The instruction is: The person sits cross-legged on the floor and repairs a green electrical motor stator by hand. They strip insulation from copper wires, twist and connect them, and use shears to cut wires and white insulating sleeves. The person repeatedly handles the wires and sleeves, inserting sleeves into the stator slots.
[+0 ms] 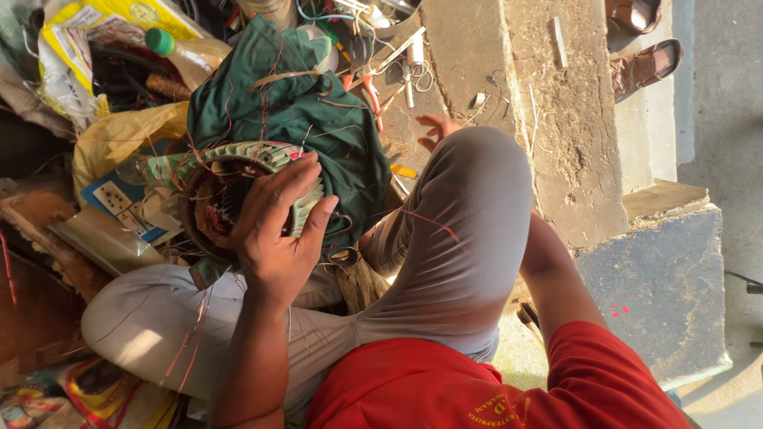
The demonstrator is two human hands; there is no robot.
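Down on the floor, the person sits cross-legged in grey trousers and a red shirt, with a round motor stator resting against the lap, on the left knee side. The left hand lies over the stator's rim, fingers spread across the green-wrapped windings and thumb hooked down its near edge, so it grips the stator. Loose copper wire trails from the stator down over the trouser leg.

Beyond the raised right knee, only the fingertips of the right hand show, curled loosely and apart from one another; the knee hides the rest, and I cannot tell whether it holds anything.

Behind the stator lies a crumpled green cloth with thin wire strands across it. Just past the cloth sit orange-handled pliers among small tools and white cord. A plastic bottle with a green cap lies at the top left, near a yellow and white bag. A concrete step runs along the right, and two brown sandals sit at its far end.
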